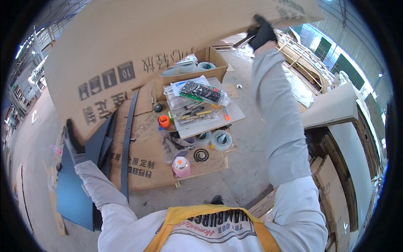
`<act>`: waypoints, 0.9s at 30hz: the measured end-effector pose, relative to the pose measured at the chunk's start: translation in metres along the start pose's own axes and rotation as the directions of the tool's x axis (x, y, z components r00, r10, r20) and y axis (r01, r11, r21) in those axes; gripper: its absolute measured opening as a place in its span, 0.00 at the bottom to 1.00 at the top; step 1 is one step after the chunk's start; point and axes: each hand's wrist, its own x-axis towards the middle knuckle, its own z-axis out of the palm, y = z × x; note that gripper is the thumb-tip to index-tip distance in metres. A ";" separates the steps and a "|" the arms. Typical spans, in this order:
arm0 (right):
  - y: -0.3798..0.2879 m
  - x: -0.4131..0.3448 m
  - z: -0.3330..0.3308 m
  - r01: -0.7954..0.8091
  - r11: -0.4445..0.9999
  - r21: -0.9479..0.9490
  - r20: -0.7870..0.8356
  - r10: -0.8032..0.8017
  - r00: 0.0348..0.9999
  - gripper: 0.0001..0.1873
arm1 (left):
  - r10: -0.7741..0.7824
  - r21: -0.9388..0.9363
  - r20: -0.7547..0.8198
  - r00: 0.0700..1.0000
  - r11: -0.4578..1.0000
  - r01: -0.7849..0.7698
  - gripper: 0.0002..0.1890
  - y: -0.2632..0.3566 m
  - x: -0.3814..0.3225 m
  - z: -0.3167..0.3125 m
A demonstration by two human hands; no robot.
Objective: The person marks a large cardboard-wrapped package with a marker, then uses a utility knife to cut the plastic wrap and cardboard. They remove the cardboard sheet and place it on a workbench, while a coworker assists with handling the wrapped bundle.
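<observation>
A large cardboard sheet [126, 41] with printed symbols is held up across the top of the view. My left hand [74, 138], in a dark glove, grips its lower left corner. My right hand [263, 34], also in a dark glove, grips its edge at the upper right. Below the sheet, dark blue-grey panels [75, 186] lie at the left, beside a long dark strip [127, 141] on printed cardboard [148, 179]. The fingers of both hands are partly hidden.
A carton [217, 67] with tape rolls stands beyond a white board [234, 115] bearing packets and a cutter. Nearer are an orange tape roll [164, 121], a pink bottle [181, 167], a black coil [201, 155] and a grey cloth [171, 146]. Stacked boards [333, 116] stand at the right.
</observation>
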 end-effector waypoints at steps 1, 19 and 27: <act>0.027 0.012 -0.023 0.089 0.987 0.132 -0.048 -0.083 0.995 0.08 | 0.012 0.136 0.028 1.000 0.991 -0.016 0.27 -0.018 -0.010 0.021; 0.243 0.084 -0.217 -0.472 0.684 -0.555 0.282 0.689 0.667 0.12 | 0.180 0.859 -0.128 0.975 0.511 0.018 0.33 -0.211 0.135 0.145; 0.122 0.032 -0.398 -0.536 0.581 -0.612 0.230 0.780 0.582 0.24 | 0.550 0.846 0.531 0.645 -0.389 -0.365 0.34 -0.174 0.024 0.391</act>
